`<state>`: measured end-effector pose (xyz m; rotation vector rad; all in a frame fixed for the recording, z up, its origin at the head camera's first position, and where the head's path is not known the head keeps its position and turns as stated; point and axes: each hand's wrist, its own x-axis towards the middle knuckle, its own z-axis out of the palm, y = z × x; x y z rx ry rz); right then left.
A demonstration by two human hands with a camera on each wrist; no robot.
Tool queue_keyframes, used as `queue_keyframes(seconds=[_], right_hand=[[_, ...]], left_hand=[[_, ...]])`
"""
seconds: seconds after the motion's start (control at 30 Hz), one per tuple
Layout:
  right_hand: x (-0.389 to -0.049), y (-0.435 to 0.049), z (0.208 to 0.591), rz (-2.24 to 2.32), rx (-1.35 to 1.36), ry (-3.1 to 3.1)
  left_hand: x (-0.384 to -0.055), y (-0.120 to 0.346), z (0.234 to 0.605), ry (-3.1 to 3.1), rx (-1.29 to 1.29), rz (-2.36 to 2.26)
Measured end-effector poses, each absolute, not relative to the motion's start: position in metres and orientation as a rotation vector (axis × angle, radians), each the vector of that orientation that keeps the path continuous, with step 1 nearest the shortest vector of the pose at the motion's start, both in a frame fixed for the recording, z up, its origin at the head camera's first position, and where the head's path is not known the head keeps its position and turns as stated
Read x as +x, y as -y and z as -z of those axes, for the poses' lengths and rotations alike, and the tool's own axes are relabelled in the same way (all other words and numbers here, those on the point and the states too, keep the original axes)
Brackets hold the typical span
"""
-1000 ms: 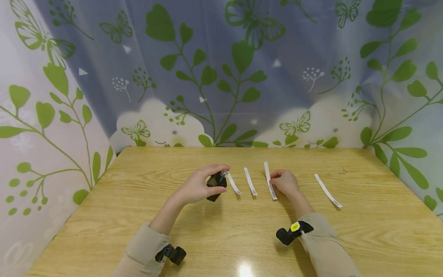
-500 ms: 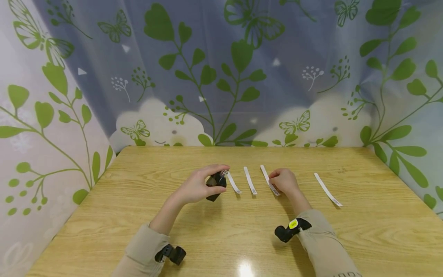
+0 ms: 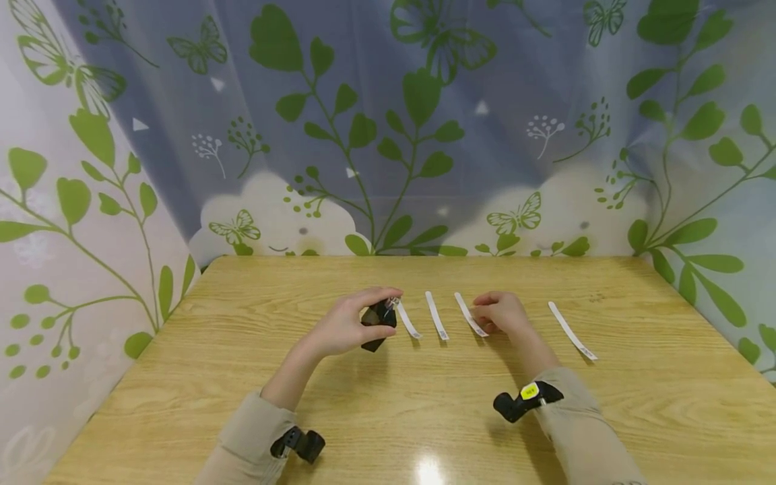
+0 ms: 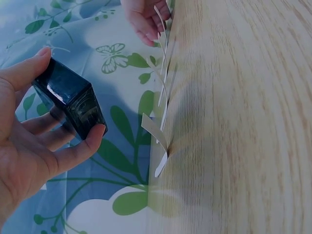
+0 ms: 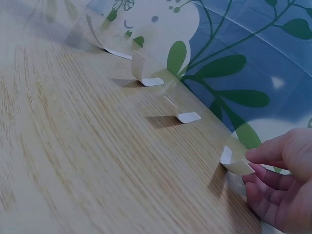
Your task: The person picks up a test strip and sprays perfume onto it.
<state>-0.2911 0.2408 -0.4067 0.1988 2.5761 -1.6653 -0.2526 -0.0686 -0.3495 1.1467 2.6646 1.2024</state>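
In the head view my left hand (image 3: 348,327) grips a dark glass perfume bottle (image 3: 377,327), thumb and fingers on opposite sides of it. The left wrist view shows the bottle (image 4: 68,97) tilted and above the tabletop. A silvery nozzle shows at its top right. My right hand (image 3: 500,313) is at the third white paper strip (image 3: 465,310) from the left. In the right wrist view its fingertips (image 5: 249,155) are right at the raised end of that strip (image 5: 236,165), parted and not pressed together. The strip lies on the table, bent, with small dark print at its near end.
Two more paper strips, a left one (image 3: 408,319) and a second one (image 3: 436,314), lie between the hands. Another strip (image 3: 571,330) lies further right. They stand on a wooden table (image 3: 394,417), with a leaf-patterned curtain (image 3: 388,135) behind its far edge.
The third strip has slid slightly away from me and now slants more. My right hand has shifted a little to the right, and its fingers have loosened. The left hand and bottle have stayed put.
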Motion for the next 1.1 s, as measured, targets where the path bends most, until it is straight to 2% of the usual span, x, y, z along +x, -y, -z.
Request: queue_keyframes(seconds=[0.6,1.1], right_hand=[[-0.28,-0.279,0.389,1.633,0.142,-2.598],[-0.265,-0.335,0.386,1.539,0.129,-2.704]], left_hand=[[-0.253,0.069,0.349,-2.636,1.181,-1.134],[-0.253,0.069,0.35,-2.61,1.19,-1.148]])
